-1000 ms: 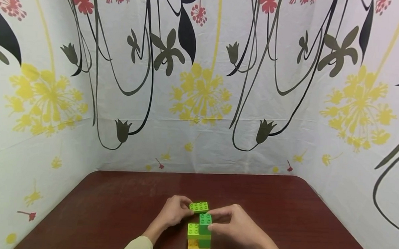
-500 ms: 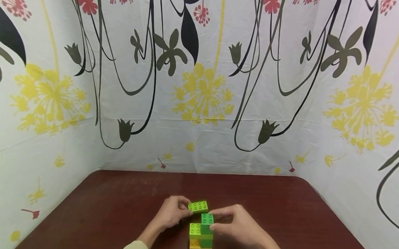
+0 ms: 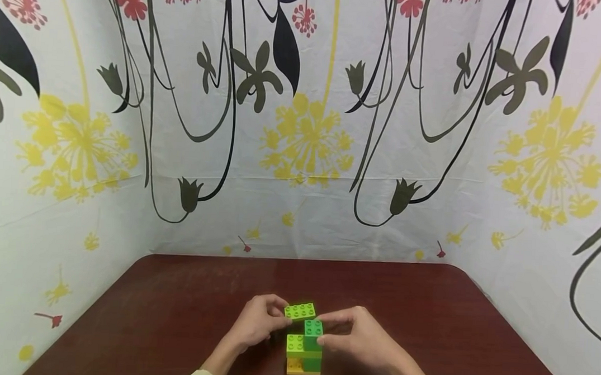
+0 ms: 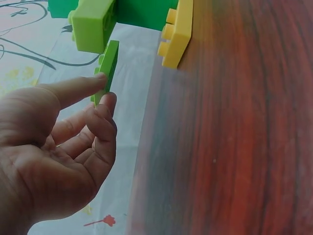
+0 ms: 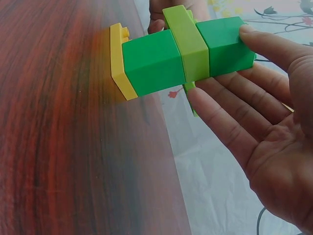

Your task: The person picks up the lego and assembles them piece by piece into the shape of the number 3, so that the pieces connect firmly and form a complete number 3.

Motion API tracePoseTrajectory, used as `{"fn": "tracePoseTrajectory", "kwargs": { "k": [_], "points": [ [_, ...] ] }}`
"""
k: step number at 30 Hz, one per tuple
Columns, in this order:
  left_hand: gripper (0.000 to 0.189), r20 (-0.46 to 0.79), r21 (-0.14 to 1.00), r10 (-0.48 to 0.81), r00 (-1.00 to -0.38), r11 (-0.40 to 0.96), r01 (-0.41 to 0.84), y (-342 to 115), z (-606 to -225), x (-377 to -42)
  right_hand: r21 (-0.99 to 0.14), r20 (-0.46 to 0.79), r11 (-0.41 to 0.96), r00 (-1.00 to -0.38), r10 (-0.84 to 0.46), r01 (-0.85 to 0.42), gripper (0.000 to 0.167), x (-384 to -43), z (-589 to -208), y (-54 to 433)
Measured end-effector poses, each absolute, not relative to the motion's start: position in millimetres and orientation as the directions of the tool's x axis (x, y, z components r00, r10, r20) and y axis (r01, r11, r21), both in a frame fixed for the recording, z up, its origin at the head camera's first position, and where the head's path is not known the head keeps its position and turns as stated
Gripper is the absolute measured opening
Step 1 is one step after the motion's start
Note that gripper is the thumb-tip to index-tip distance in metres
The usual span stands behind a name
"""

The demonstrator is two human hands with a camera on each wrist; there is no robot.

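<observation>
A stack of toy building bricks stands near the front of the table: a thin yellow plate (image 5: 119,63) at the bottom, a green brick (image 5: 152,62) on it, a lime brick (image 5: 187,49) across that, and a second green brick (image 3: 313,333) on top at the right. My right hand (image 3: 361,338) pinches this top brick between thumb and fingers. Behind the stack, my left hand (image 3: 259,323) pinches the left end of a flat lime brick (image 3: 300,311) with two rows of studs, between thumb and index finger. In the left wrist view this lime brick (image 4: 108,68) is seen edge-on.
The dark red wooden table (image 3: 200,295) has rounded far corners. A white cloth (image 3: 299,221) printed with yellow, red and dark green flowers hangs behind it and along both sides.
Both hands keep their grips. The flat lime brick tilts slightly and shifts a little; the stack stays in place. The head view has shifted slightly.
</observation>
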State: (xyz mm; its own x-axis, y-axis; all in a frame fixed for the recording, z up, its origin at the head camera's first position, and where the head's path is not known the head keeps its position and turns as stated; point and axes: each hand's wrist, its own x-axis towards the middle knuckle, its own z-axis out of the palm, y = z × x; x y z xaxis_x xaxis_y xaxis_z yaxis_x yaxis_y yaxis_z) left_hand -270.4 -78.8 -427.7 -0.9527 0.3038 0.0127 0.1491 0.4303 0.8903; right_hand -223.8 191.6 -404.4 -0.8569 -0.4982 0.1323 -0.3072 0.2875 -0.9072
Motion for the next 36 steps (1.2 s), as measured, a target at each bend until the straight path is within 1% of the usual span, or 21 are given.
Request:
{"fn": "tracePoseTrajectory", "kwargs": {
  "k": [8, 21, 36],
  "points": [
    [0.033, 0.017, 0.898, 0.299, -0.954, 0.414, 0.146, -83.3, -425.5, -265.4, -0.903, 0.140, 0.291, -0.855, -0.500, -0.317, 0.036, -223.8, -405.9, 191.1],
    [0.034, 0.035, 0.914, 0.329, -0.944, 0.372, 0.164, -85.4, -414.5, -259.7, -0.907, 0.140, 0.283, -0.855, -0.500, -0.313, 0.035, -223.8, -404.2, 191.2],
    [0.035, 0.037, 0.946, 0.374, -0.927, 0.285, 0.153, -86.7, -409.1, -257.6, -0.899, 0.137, 0.299, -0.854, -0.502, -0.320, 0.036, -223.4, -402.6, 191.2]
  ]
}}
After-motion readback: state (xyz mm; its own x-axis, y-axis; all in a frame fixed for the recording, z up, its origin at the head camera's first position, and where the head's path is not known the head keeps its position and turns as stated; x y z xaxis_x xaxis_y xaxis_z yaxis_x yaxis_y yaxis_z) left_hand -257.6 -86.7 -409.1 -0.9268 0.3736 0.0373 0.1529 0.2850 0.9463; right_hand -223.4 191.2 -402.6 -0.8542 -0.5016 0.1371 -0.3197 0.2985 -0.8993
